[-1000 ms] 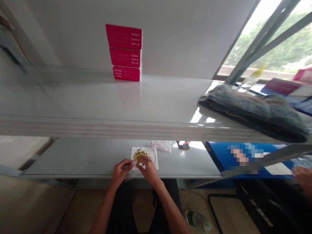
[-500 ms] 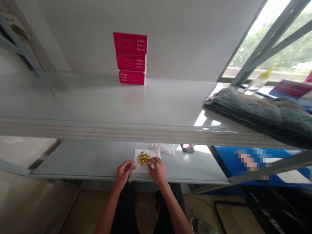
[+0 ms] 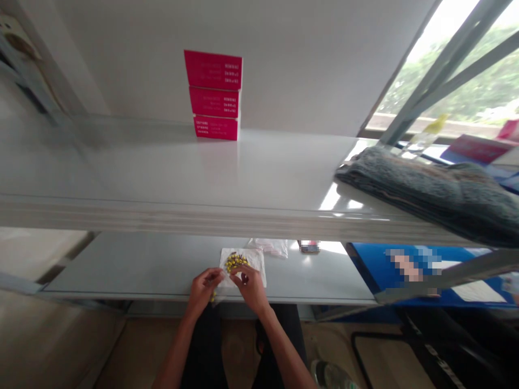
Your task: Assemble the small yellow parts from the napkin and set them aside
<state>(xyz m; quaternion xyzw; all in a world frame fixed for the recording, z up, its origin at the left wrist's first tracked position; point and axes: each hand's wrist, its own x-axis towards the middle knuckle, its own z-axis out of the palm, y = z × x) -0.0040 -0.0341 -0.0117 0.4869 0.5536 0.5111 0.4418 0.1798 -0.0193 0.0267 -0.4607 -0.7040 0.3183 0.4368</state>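
My left hand (image 3: pixel 201 286) pinches a small clear plastic bag (image 3: pixel 218 297) at the lower shelf's front edge. Several yellow pieces show in the bag's lower part. A pile of small yellow-and-dark pieces (image 3: pixel 234 261), like capsules or beads, lies on a white sheet (image 3: pixel 259 265). Over the near side of that pile is my right hand (image 3: pixel 251 285), its thumb and fingertips closed together. Whatever sits between those fingertips is too small to make out. The two hands are close together but apart.
Clear plastic bags (image 3: pixel 275 247) lie behind the sheet, beside a small blurred-out object (image 3: pixel 310 248). Above, the upper shelf (image 3: pixel 275 178) overhangs, bearing stacked pink boxes (image 3: pixel 214 100) and a folded grey cloth (image 3: pixel 425 183). A blue surface (image 3: pixel 377 259) is at the right.
My right hand has moved left, from the pile's right side towards the bag in my left hand. The whole view has shifted slightly.
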